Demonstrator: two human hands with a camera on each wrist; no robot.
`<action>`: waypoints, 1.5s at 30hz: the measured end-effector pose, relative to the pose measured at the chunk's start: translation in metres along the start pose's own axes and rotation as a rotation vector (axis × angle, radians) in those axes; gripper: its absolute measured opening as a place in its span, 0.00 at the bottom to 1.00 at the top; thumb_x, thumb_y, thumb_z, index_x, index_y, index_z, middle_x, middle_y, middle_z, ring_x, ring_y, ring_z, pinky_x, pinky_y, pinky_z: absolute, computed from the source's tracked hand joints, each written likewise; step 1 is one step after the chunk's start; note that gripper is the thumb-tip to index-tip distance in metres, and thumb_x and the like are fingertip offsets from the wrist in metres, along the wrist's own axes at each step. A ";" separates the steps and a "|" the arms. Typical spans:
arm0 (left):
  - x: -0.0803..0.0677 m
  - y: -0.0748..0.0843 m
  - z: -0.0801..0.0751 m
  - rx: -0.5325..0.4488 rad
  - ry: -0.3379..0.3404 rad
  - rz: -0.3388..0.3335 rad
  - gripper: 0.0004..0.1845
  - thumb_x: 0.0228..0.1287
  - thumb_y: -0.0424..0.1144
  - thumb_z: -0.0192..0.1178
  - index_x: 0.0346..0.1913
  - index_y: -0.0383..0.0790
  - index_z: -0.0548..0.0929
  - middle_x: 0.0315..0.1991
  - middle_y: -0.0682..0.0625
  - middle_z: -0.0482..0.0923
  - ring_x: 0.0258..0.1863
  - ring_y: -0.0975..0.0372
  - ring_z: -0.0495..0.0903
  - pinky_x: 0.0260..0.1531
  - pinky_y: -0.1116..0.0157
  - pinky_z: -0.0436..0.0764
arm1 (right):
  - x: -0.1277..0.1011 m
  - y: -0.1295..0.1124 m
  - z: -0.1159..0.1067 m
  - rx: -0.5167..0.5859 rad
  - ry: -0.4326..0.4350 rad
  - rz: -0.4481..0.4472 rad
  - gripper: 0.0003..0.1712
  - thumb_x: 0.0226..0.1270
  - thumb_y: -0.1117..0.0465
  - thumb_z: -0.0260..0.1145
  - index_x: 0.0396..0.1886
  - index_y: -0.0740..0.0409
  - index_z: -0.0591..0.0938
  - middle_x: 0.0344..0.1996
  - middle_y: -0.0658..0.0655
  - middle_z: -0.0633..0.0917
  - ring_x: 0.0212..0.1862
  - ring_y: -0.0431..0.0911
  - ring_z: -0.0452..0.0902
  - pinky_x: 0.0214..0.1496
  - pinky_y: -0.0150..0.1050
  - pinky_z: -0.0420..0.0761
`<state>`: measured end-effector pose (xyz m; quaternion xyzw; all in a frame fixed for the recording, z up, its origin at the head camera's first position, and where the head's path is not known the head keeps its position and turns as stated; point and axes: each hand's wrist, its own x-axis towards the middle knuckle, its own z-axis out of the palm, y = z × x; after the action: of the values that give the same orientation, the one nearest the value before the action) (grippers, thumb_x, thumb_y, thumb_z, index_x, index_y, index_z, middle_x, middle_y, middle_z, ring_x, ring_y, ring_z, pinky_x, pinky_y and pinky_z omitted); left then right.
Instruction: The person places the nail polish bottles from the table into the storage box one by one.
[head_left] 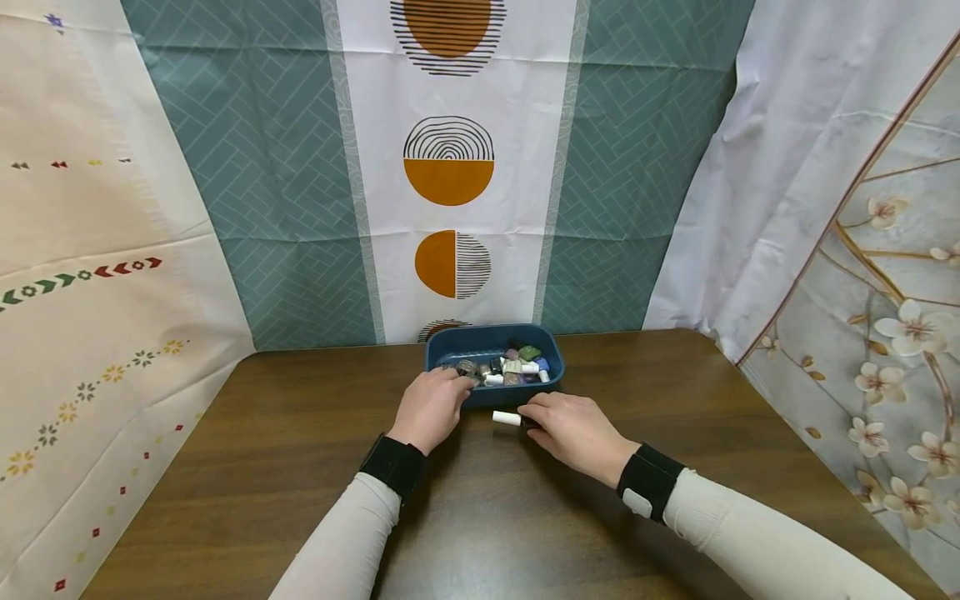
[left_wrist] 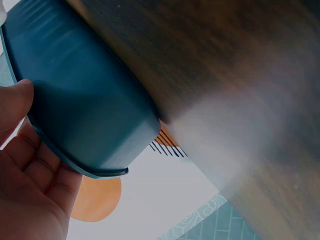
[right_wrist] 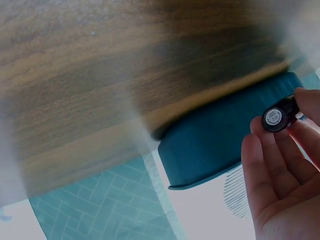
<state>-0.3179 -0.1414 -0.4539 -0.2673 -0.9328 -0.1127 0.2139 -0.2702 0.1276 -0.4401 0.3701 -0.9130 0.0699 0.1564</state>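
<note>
On the desk [head_left: 300, 467], just in front of the blue tray [head_left: 442, 343], my right hand [head_left: 573, 433] pinches a small bottle [head_left: 507, 418] between its fingertips. In the head view only the bottle's white cylindrical end shows, protruding to the left of the fingers; the rest is covered by the hand. The bottle lies on its side, long axis running left to right, parallel to the near wall of the tray, white end toward my left hand [head_left: 431, 408]. It sits low at the desk surface, just beside the tray and apart from its contents.

In the right wrist view the fingertips are curled round a dark, round end of the bottle [right_wrist: 276, 117]. That end carries a circular white label with small dark print. The print looks like a short number, but it is too small to read with certainty.

My left hand grasps the near left corner of the tray, fingers curled over the rim. In the left wrist view the palm [left_wrist: 30, 195] lies against the tray's outer wall [left_wrist: 85, 100].

The tray holds a cluster of small bottles [head_left: 513, 367] with white, green, purple and grey parts. No writing on them is legible.
</note>
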 end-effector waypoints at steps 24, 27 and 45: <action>0.000 -0.002 0.001 0.004 0.018 0.007 0.06 0.75 0.35 0.73 0.50 0.44 0.95 0.38 0.50 0.88 0.42 0.53 0.87 0.50 0.54 0.87 | 0.034 0.025 -0.024 -0.086 0.130 0.030 0.22 0.66 0.62 0.85 0.58 0.58 0.91 0.47 0.54 0.92 0.46 0.48 0.90 0.50 0.48 0.91; 0.000 -0.002 0.001 0.003 0.010 0.005 0.07 0.76 0.35 0.72 0.51 0.43 0.95 0.38 0.50 0.88 0.42 0.53 0.87 0.51 0.54 0.87 | 0.042 0.028 -0.023 -0.084 0.116 0.048 0.20 0.67 0.62 0.84 0.57 0.57 0.91 0.48 0.54 0.92 0.46 0.48 0.89 0.50 0.48 0.91; 0.001 0.001 -0.002 -0.010 -0.038 -0.036 0.08 0.75 0.36 0.74 0.52 0.44 0.95 0.37 0.51 0.87 0.40 0.55 0.84 0.50 0.56 0.86 | 0.075 0.034 -0.012 -0.085 0.030 0.114 0.14 0.74 0.63 0.79 0.57 0.57 0.91 0.45 0.53 0.91 0.44 0.48 0.88 0.48 0.47 0.89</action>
<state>-0.3170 -0.1407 -0.4520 -0.2538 -0.9407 -0.1161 0.1927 -0.3418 0.1062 -0.4040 0.3096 -0.9324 0.0454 0.1812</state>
